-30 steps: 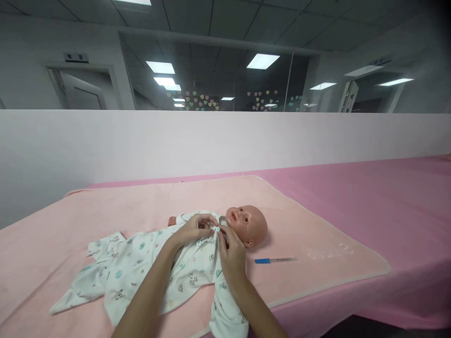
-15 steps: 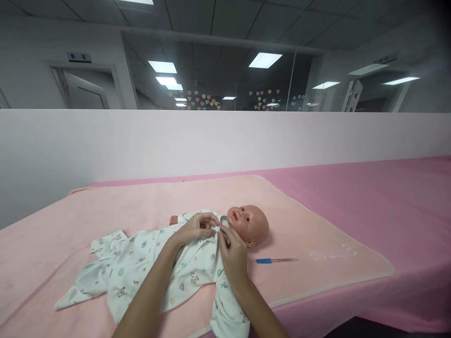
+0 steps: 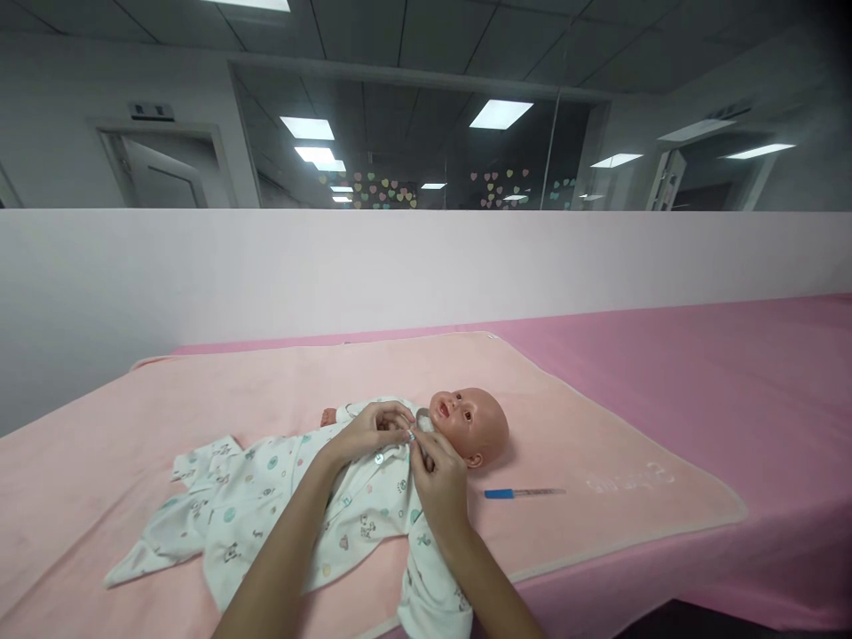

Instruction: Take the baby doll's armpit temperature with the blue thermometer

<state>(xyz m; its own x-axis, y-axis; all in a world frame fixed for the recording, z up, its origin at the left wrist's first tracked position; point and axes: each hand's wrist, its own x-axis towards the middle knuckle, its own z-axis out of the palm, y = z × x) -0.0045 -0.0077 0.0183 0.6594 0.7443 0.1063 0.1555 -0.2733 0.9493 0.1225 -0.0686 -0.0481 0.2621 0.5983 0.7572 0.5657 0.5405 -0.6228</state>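
Observation:
A baby doll [image 3: 476, 424] lies on its back, head to the right, dressed in a white printed romper [image 3: 363, 524]. My left hand [image 3: 374, 429] and my right hand [image 3: 439, 470] meet at the romper's front just below the doll's chin. Both pinch the cloth at the neck opening, around a small button [image 3: 412, 435] that my fingertips partly cover. Another button [image 3: 379, 459] shows on the chest, below my left hand. One small doll hand [image 3: 328, 416] sticks out of the far sleeve, while the near sleeve [image 3: 432, 577] hangs toward me.
A thin stick with a blue end [image 3: 499, 493], perhaps a thermometer or pen, lies right of my right hand. Under the doll is a peach blanket [image 3: 599, 426] over a pink cover [image 3: 732, 382]. A white partition [image 3: 426, 275] rises behind the table.
My fingertips have shifted very slightly at the button, which is now more covered. The doll and the blue-ended stick stay where they were.

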